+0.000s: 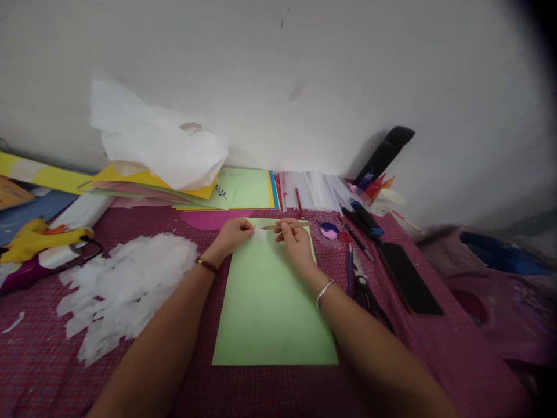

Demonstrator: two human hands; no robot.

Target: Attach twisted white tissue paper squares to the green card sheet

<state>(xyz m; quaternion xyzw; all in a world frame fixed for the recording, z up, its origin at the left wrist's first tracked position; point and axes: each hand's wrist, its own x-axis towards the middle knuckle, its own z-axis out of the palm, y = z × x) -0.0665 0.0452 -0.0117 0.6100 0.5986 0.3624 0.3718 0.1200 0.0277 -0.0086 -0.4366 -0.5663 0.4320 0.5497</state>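
Observation:
A light green sheet of paper (274, 296) lies in front of me on the checked tablecloth. At its top edge my left hand (236, 235) has its fingers pinched together at a small white paper piece (261, 234). My right hand (296, 239) grips a slim brown pencil-like stick (303, 224), whose tip points left at the white piece. Whether the stick touches that piece is too small to tell. Left of my left forearm spreads a heap of torn-looking white paper pieces (139, 284).
A yellow glue gun (39, 238) lies at far left. Coloured sheets (248, 188) and crumpled white paper (156, 145) stand against the wall. On the right are scissors (363, 284), a blue pen (350, 270), a cutter (365, 217) and a black phone-like slab (409, 278).

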